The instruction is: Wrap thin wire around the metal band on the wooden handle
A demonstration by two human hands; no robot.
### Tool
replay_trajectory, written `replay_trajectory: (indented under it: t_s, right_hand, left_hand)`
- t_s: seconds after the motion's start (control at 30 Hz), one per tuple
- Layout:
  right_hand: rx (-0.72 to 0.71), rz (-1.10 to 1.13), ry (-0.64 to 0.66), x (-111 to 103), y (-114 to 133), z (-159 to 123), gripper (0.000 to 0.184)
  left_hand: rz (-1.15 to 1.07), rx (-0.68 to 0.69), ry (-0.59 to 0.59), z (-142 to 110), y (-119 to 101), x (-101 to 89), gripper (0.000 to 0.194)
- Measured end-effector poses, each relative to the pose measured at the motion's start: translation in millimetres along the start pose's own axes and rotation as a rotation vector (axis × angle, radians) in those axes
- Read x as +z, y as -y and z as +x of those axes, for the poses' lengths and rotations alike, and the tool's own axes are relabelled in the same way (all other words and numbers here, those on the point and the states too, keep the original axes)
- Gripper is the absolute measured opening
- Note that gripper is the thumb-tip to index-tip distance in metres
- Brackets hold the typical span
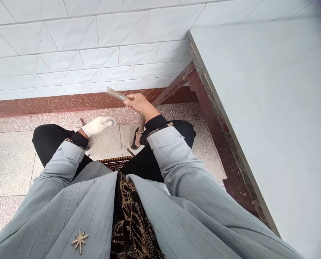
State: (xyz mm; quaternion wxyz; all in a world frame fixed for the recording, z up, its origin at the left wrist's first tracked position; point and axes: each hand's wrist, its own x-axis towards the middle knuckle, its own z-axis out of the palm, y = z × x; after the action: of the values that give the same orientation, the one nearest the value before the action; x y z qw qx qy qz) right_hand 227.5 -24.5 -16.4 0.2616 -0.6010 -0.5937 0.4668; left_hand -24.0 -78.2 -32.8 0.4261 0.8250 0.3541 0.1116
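The bare right hand [140, 104] has its fingers closed on the tube [114, 93], with the thumb pressing from the near side. The tube points to the far left, toward the white tiled wall [122, 28], and it has a ribbed part just beside the fingers. The left hand [97, 126] wears a white knitted glove; its fingers are curled in and appear closed on a small grey round piece [112, 122], whose kind cannot be told.

The first risk, as it seems, is a slip of the tube. It is held close to one end, so the long free part could turn down or strike the wall if the pinch becomes loose. The right fingers have no glove, so a rough or sharp edge, if there is one, could scratch them. On the left, the knitted glove may make the feeling poor, and the small piece could fall to the floor [9, 154]. A fallen thing could land near the shoe [135, 139] or the dark strip [130, 152]. To the right, the sleeve [167, 145] could catch on the table [257, 108] if the elbow swings wide.

No brand, label or readable writing can be seen.
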Motion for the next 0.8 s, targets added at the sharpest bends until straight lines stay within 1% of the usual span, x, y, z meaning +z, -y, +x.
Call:
replay_trajectory:
  t_s: [0.13, 0.23, 0.3, 0.4, 0.5, 0.57, 0.63, 0.7, 0.8]
  right_hand:
    - [-0.032, -0.466, 0.013, 7, 0, 0, 0.023]
    - [-0.059, -0.678, 0.081, 13, 2, -3, 0.027]
    - [-0.073, -0.775, 0.174, 17, 2, -5, 0.027]
    - [-0.095, -0.873, 0.386, 21, 1, -7, 0.022]
    - [-0.060, -0.839, 0.609, 21, 1, -11, 0.019]
    - [-0.018, -0.729, 0.748, 18, 3, -14, 0.021]
    - [-0.010, -0.593, 0.864, 14, 6, -18, 0.026]
    - [-0.049, -0.466, 0.931, 8, 11, -21, 0.034]
    - [-0.134, -0.325, 0.956, -3, 16, -24, 0.042]
  left_hand:
    - [0.052, -0.004, 0.025, -1, -2, 0.5, 0.039]
    - [0.050, -0.002, 0.023, -1, -2, 0.0, 0.041]
    - [0.030, -0.001, 0.008, -1, -3, -1.5, 0.042]
    - [0.008, -0.032, -0.044, -2, -3, -5.6, 0.042]
    - [-0.025, -0.087, -0.087, -2, -3, -9.4, 0.039]
    - [-0.107, -0.120, -0.112, -2, -3, -11.0, 0.038]
    - [-0.207, -0.144, -0.152, -2, -2, -12.2, 0.039]
    - [-0.277, -0.162, -0.190, -2, -2, -13.5, 0.039]
    - [-0.310, -0.176, -0.206, -1, 0, -14.0, 0.039]
